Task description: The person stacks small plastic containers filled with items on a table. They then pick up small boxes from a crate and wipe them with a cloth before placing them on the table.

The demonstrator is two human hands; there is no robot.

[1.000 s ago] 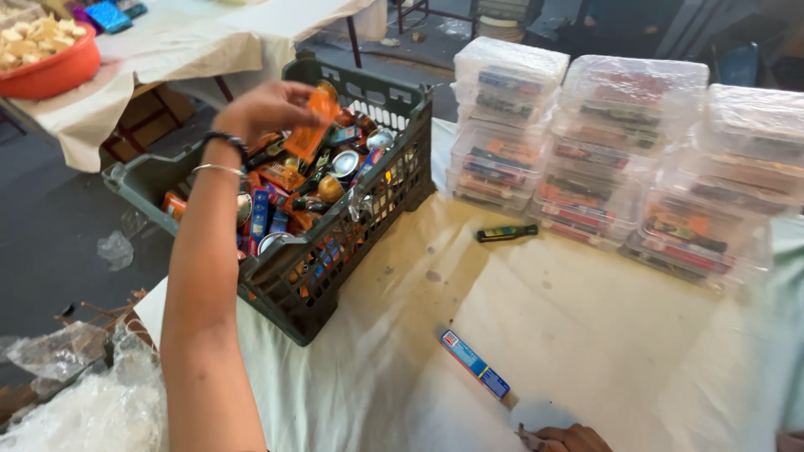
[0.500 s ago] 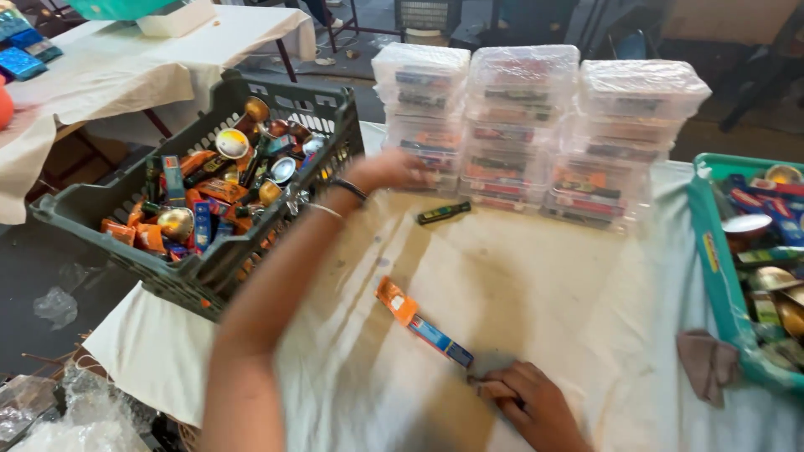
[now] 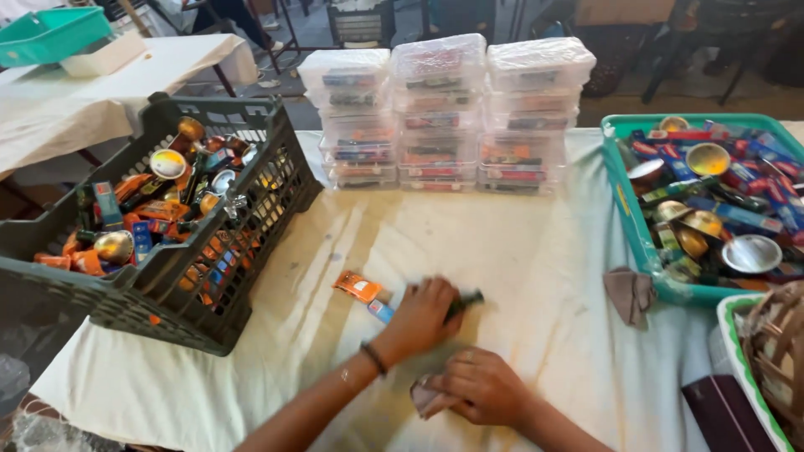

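Two hands | left hand (image 3: 425,314) grip clasps dark stick (image 3: 466,301), axis left-right | right hand (image 3: 484,387) grip pinches cloth (image 3: 424,398)

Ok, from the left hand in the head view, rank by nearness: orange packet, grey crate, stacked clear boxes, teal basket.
From the left hand:
1. Orange packet, just to its left.
2. Grey crate, farther left.
3. Stacked clear boxes, behind.
4. Teal basket, far right; too close to the boxes to call.

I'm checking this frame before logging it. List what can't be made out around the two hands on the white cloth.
- Head view: left hand covers most of the dark slim item, so its kind is unclear.
- Head view: small blue packet beside the orange packet is partly under that hand.
- Head view: right hand hides most of the greyish cloth scrap.
- Head view: woven brown basket is cut off by the right edge.
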